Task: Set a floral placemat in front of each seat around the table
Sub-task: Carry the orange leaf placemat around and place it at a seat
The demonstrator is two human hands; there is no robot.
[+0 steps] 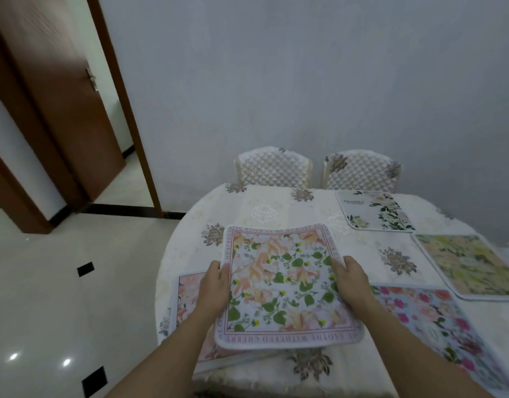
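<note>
Gripping a soft, round-cornered placemat by its two side edges, the left hand and right hand curl their fingers round it and hold it over the near part of the table. Its print shows peach blossoms and green leaves inside a pink lettered border. Partly beneath it lies a pinkish floral mat. To the right lies a blue mat with pink roses, then a yellow-green mat. Farther off, a white mat with green leaves lies before the right quilted chair, beside the left quilted chair. A cream embroidered tablecloth covers the rounded tabletop.
</note>
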